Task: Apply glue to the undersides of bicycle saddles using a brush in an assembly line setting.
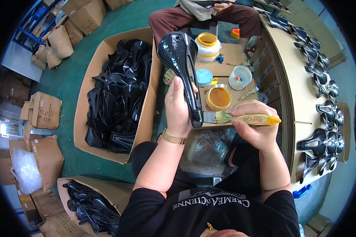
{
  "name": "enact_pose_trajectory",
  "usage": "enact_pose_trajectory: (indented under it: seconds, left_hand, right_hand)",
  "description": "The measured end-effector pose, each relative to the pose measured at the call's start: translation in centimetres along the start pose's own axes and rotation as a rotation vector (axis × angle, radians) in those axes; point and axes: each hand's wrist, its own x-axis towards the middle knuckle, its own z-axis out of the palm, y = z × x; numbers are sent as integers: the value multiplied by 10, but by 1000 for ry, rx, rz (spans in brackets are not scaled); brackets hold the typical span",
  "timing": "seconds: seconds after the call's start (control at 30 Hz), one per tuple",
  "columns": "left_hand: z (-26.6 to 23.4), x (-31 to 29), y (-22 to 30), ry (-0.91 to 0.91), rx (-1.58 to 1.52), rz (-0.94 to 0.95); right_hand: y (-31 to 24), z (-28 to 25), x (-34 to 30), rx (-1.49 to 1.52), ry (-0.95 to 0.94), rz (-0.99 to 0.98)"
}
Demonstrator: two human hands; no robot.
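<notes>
My left hand (177, 110) is closed around a glossy black bicycle saddle shell (175, 55), holding it up with its wide end away from me and its narrow nose toward me. In my right hand (259, 128) is a flat paintbrush (245, 118) with a worn wooden handle and yellow tip. Its bristle end meets the edge of the saddle's nose. Just beyond the brush stands an open jar of amber liquid (218, 98). A larger white tub with a yellow rim (208, 48) sits farther off, and a translucent plastic cup (240, 78) is to the right.
A cardboard box (148, 118) full of black saddle shells stands on my left, another box (124, 195) of them lower left. Several shells (315, 143) line the long table (304, 112) on my right. Another person (166, 21) sits opposite. More brushes (249, 93) lie on the cardboard.
</notes>
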Motion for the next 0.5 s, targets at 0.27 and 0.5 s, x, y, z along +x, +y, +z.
enact_pose_trajectory:
  seconds: [0.27, 0.5]
  left_hand:
    - [13, -9, 0, -4, 116, 14]
    - [9, -11, 1, -53, 96, -5]
  right_hand:
    - [2, 0, 10, -93, 39, -21]
    - [-6, -4, 14, -103, 13, -38]
